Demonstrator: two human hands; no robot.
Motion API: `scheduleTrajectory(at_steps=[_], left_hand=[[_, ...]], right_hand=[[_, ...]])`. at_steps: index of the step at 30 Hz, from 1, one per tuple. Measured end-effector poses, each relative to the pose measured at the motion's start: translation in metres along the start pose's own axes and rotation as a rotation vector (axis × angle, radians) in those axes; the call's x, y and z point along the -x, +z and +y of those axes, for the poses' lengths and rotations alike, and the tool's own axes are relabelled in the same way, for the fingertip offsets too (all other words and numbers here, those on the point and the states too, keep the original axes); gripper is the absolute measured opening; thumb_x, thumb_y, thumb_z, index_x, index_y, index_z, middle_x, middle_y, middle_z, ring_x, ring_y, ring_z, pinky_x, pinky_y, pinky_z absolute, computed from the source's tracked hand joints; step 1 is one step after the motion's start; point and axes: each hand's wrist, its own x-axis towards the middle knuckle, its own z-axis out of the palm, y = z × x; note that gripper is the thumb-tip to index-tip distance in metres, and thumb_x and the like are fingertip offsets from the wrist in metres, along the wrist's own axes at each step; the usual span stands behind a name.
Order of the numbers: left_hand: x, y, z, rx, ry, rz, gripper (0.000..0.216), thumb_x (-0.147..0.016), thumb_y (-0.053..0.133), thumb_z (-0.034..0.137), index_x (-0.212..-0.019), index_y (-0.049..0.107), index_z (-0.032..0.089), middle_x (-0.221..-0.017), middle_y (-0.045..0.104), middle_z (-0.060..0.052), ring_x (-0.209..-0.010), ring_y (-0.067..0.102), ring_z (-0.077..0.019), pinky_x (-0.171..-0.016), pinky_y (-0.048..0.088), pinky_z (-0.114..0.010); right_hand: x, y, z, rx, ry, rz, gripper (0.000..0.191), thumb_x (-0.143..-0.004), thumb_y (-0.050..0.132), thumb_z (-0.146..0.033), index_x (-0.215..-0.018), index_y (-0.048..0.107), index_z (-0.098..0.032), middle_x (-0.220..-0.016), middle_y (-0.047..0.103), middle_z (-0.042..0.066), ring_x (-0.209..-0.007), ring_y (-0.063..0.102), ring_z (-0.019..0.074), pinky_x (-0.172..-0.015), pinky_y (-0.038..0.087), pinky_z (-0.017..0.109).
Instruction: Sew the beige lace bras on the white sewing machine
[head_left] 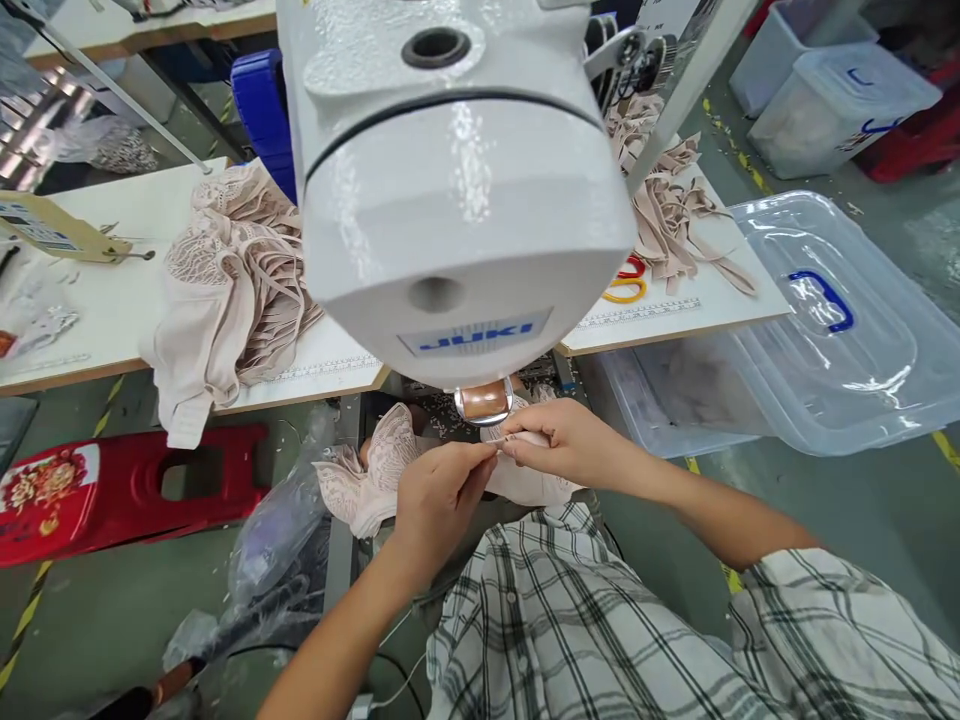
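Note:
Just in front of the head of a white sewing machine (pixel 469 220), both of my hands pinch a beige lace bra (pixel 390 460). My left hand (pixel 442 490) is closed, thumb and forefinger pressed on the fabric edge. Its fingertips nearly meet those of my right hand (pixel 562 440), which is closed on the same garment. One patterned lace cup hangs to the left of my left hand, and plain beige fabric hangs below my right hand. The machine head hides the needle and part of the sewing area.
A pile of beige lace bras (pixel 232 280) lies on the left table; beige straps (pixel 675 220) and yellow-red scissors (pixel 626 285) lie on the right one. A clear plastic bin lid (pixel 862 350) is at right, a red stool (pixel 150 490) at left.

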Motion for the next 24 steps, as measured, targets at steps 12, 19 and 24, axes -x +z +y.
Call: scheduleTrajectory(at_steps=[12, 19, 24], left_hand=[[-0.009, -0.004, -0.004, -0.012, -0.082, -0.213, 0.028, -0.102, 0.042, 0.029, -0.109, 0.066, 0.018, -0.082, 0.073, -0.003, -0.071, 0.067, -0.0155, -0.063, 0.049, -0.026], [-0.009, 0.003, 0.002, -0.175, -0.045, -0.147, 0.042, -0.105, 0.029, 0.034, -0.079, 0.058, 0.019, -0.065, 0.061, -0.001, -0.060, 0.057, -0.0155, -0.056, 0.038, -0.027], [-0.010, 0.008, 0.001, -0.209, -0.128, 0.001, 0.036, -0.105, 0.034, 0.037, -0.095, 0.064, 0.019, -0.071, 0.068, 0.000, -0.059, 0.061, -0.0130, -0.055, 0.040, -0.024]], right_hand=[[-0.005, -0.012, -0.006, -0.023, 0.017, -0.153, 0.015, -0.087, 0.058, -0.021, -0.081, 0.071, -0.018, -0.072, 0.068, -0.003, -0.065, 0.055, 0.0107, -0.062, 0.035, 0.023], [0.004, -0.001, -0.001, 0.048, -0.048, 0.030, 0.016, -0.092, 0.060, -0.031, -0.091, 0.072, -0.021, -0.084, 0.071, 0.000, -0.079, 0.061, 0.0141, -0.070, 0.040, 0.025], [-0.014, -0.008, -0.008, 0.225, -0.119, 0.122, 0.019, -0.090, 0.055, -0.026, -0.079, 0.069, -0.019, -0.071, 0.061, -0.001, -0.068, 0.052, 0.0121, -0.062, 0.032, 0.025]])
